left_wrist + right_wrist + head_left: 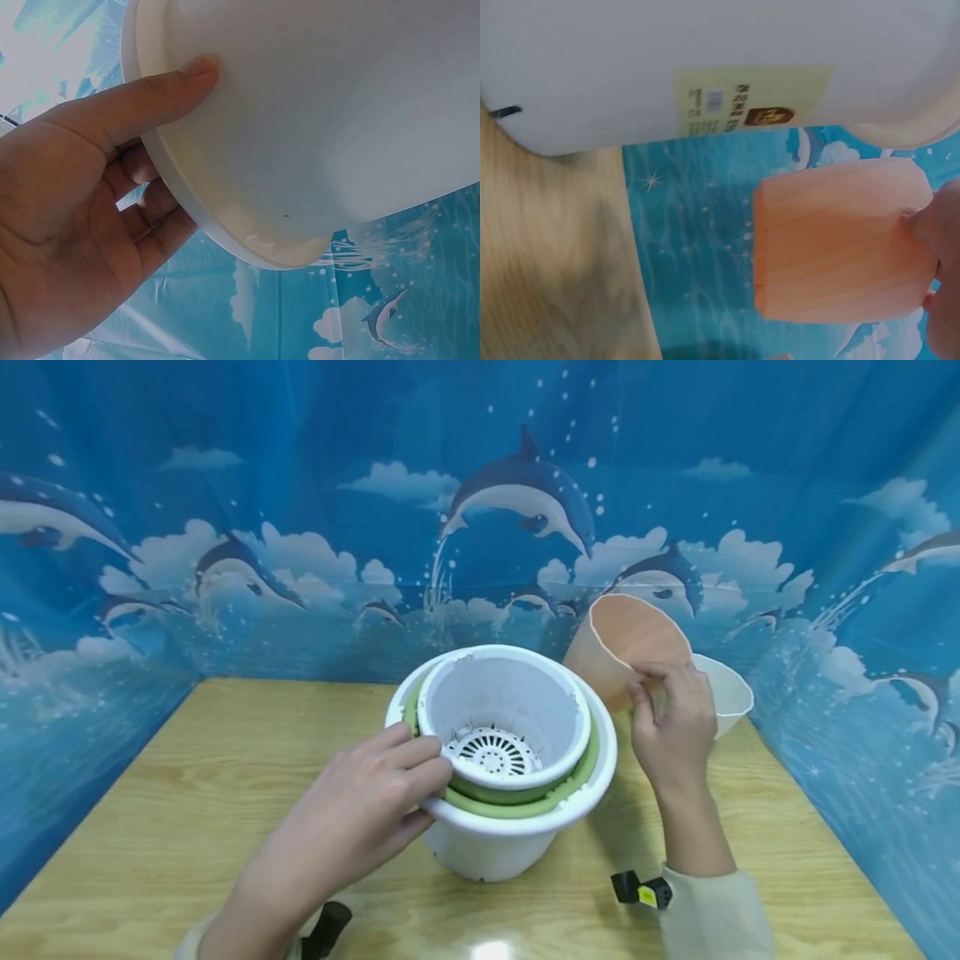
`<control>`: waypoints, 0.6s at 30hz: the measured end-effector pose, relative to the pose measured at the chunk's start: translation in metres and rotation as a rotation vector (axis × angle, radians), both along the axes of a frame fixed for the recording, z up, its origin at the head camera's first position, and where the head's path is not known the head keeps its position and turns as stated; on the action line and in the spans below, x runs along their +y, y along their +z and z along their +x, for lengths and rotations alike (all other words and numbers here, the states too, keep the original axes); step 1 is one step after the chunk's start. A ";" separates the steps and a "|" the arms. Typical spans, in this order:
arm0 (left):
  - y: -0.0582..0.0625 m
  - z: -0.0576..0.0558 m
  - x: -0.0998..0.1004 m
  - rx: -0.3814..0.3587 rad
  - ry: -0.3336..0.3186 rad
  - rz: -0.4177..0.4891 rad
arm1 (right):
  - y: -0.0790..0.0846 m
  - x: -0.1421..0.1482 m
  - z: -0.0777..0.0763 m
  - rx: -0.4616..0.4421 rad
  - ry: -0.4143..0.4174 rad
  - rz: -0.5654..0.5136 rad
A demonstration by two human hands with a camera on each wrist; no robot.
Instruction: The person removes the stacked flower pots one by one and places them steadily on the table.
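Note:
A white plastic pot (487, 856) stands on the table with a green pot (504, 810) nested in it. Innermost is a smaller white pot (498, 693) with a slotted bottom. My left hand (367, 793) grips the left side of the stack's rim. In the left wrist view its thumb presses the outer wall of the white pot (300, 135). With thumb and fingers, my right hand (675, 718) pinches the rim of a peach-coloured pot (592, 652), tilted with its mouth toward me. Whether its base touches the table I cannot tell.
Partly behind my right hand, a pale cream pot (726, 693) leans at the right. The wooden table (247, 735) meets a blue dolphin-print curtain (337, 527) at the back and sides. A yellowish label (750, 97) is on the white pot's side.

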State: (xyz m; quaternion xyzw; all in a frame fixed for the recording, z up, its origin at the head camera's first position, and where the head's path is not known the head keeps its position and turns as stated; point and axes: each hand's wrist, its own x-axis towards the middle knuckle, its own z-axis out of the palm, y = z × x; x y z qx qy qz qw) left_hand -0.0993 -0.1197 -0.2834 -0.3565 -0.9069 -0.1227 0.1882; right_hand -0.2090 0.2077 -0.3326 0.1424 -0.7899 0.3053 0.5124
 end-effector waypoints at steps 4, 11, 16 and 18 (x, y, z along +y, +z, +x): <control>0.001 0.000 0.001 0.002 -0.005 -0.003 | -0.008 0.005 -0.003 -0.084 -0.036 0.094; 0.001 0.000 0.001 0.007 -0.010 0.000 | -0.023 0.010 -0.010 -0.180 -0.049 0.208; 0.001 0.000 0.001 0.008 -0.007 0.005 | -0.029 0.011 -0.013 -0.226 -0.052 0.235; 0.000 0.000 0.001 0.009 -0.005 0.005 | -0.032 0.011 -0.015 -0.235 -0.049 0.252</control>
